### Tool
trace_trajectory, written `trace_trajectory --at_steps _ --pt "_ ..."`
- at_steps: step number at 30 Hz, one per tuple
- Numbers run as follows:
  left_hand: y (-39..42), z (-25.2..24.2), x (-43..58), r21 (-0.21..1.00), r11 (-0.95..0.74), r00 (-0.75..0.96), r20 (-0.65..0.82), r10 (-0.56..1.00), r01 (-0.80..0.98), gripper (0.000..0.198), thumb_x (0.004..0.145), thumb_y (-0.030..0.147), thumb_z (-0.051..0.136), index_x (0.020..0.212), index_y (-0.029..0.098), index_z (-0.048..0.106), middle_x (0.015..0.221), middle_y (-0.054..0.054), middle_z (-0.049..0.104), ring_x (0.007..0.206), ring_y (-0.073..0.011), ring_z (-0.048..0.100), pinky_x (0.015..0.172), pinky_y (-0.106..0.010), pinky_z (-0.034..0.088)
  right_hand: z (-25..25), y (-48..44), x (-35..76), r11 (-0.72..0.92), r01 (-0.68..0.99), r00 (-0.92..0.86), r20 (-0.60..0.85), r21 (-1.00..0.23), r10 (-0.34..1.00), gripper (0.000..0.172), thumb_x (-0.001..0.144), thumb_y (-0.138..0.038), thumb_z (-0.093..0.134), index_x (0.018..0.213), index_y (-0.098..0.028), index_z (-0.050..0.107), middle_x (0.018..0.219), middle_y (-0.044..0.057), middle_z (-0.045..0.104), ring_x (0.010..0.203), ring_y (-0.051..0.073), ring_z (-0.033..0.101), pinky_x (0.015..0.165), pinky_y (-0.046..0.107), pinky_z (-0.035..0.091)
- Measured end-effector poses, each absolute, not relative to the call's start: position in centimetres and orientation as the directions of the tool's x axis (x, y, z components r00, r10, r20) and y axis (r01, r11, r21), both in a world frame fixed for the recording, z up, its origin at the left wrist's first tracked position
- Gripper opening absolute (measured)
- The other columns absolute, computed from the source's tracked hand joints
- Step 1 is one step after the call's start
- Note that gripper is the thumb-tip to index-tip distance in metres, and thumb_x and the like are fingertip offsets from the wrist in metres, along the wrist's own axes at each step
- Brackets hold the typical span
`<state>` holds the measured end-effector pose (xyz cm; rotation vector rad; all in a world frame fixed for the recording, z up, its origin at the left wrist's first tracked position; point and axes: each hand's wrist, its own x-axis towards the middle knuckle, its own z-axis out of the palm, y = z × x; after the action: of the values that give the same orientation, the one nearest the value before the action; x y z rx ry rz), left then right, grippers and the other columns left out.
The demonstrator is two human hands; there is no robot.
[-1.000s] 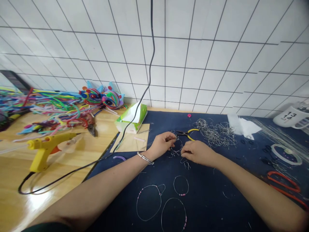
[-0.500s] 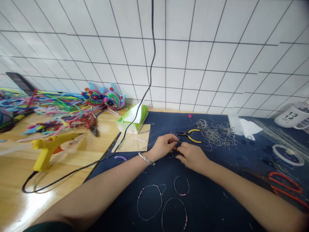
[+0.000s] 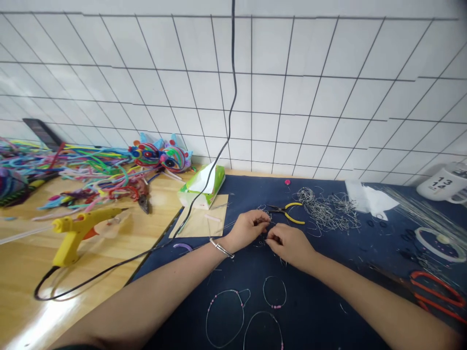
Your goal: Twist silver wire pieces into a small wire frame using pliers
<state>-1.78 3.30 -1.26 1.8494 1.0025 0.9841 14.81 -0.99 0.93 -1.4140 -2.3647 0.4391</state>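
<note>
Near the middle of the dark blue cloth, my left hand (image 3: 251,228) is closed in a pinch, a silver bangle on its wrist. My right hand (image 3: 291,244) faces it, thumb and fingers pressed together. Whatever lies between the fingertips is too small and thin to make out. Bits of fine wire lie under and around both hands. Just beyond them rest yellow-handled pliers (image 3: 290,212), beside a tangle of silver wire (image 3: 328,211). Closer to me lie three wire loops with pink beads: a large one (image 3: 206,323), a small one (image 3: 285,291) and another (image 3: 250,323) cut off by the frame.
To the left are a yellow glue gun (image 3: 69,238), a green tissue pack (image 3: 219,182) and a heap of coloured pipe cleaners (image 3: 91,167). Red-handled scissors (image 3: 438,291), a white tape roll (image 3: 423,238) and a mug (image 3: 443,184) stand right. A black cable (image 3: 228,126) hangs down across the scene.
My view has tilted up slightly, so everything sits lower. The fingertips of my two hands have drawn a little apart, with both still pinched.
</note>
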Motion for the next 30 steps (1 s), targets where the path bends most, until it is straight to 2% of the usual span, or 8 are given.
trace_trajectory --at_steps 4,10,17,22,24,30 --pt "3.4 -1.3 -1.8 0.883 -0.369 0.375 0.249 0.893 0.29 0.011 0.074 0.019 0.051 0.082 0.016 0.058 0.073 0.0 0.059 0.057 -0.0075 0.054 0.057 -0.02 0.045 0.6 -1.2 14.6 0.447 0.812 -0.436 0.12 -0.374 0.892 0.019 0.073 -0.038 0.054 0.082 -0.021 0.056 0.076 -0.002 0.052 0.065 0.009 0.047 0.058 0.021 0.031" --pt "3.4 -1.6 -1.8 0.905 -0.335 0.38 0.221 0.898 0.263 0.011 0.074 0.022 0.051 0.081 0.016 0.058 0.07 0.0 0.058 0.056 -0.0081 0.055 0.055 -0.02 0.046 0.0 -1.2 14.3 0.449 0.817 -0.433 0.128 -0.362 0.892 0.01 0.076 -0.028 0.05 0.08 -0.021 0.056 0.079 -0.001 0.052 0.067 0.008 0.047 0.059 0.02 0.032" --pt "3.1 -1.3 -1.9 0.91 -0.311 0.331 0.215 0.919 0.274 0.012 0.074 0.024 0.052 0.081 0.016 0.057 0.071 0.0 0.059 0.057 -0.0086 0.056 0.055 -0.02 0.046 0.0 -1.5 14.3 0.505 0.801 -0.482 0.153 -0.32 0.863 0.011 0.078 -0.023 0.046 0.084 -0.02 0.055 0.083 0.001 0.054 0.07 0.009 0.05 0.063 0.021 0.035" --pt "3.3 -1.1 -2.1 0.95 -0.216 0.295 0.145 0.944 0.226 0.015 0.074 0.028 0.052 0.083 0.016 0.055 0.068 0.0 0.057 0.057 -0.0095 0.057 0.047 -0.017 0.045 1.6 -0.8 15.2 0.601 0.694 -0.622 0.092 -0.396 0.778 0.007 0.075 -0.022 0.051 0.078 -0.021 0.057 0.077 -0.002 0.054 0.067 0.008 0.049 0.062 0.02 0.035" --pt "3.4 -1.1 -2.1 0.961 -0.185 0.29 0.121 0.949 0.204 0.016 0.074 0.029 0.052 0.083 0.016 0.054 0.066 0.001 0.055 0.057 -0.0097 0.057 0.044 -0.016 0.045 2.5 -0.4 15.7 0.593 0.689 -0.603 0.124 -0.416 0.788 0.009 0.076 -0.022 0.05 0.079 -0.021 0.058 0.075 -0.002 0.054 0.066 0.008 0.048 0.061 0.02 0.035" --pt "3.5 -1.3 -2.1 0.973 -0.152 0.296 0.095 0.951 0.176 0.019 0.073 0.031 0.054 0.083 0.015 0.054 0.065 0.001 0.055 0.056 -0.0091 0.057 0.042 -0.016 0.045 2.9 -0.2 16.2 0.623 0.693 -0.616 0.152 -0.363 0.773 0.012 0.078 -0.024 0.048 0.082 -0.022 0.06 0.076 -0.001 0.055 0.07 0.009 0.05 0.065 0.022 0.037"
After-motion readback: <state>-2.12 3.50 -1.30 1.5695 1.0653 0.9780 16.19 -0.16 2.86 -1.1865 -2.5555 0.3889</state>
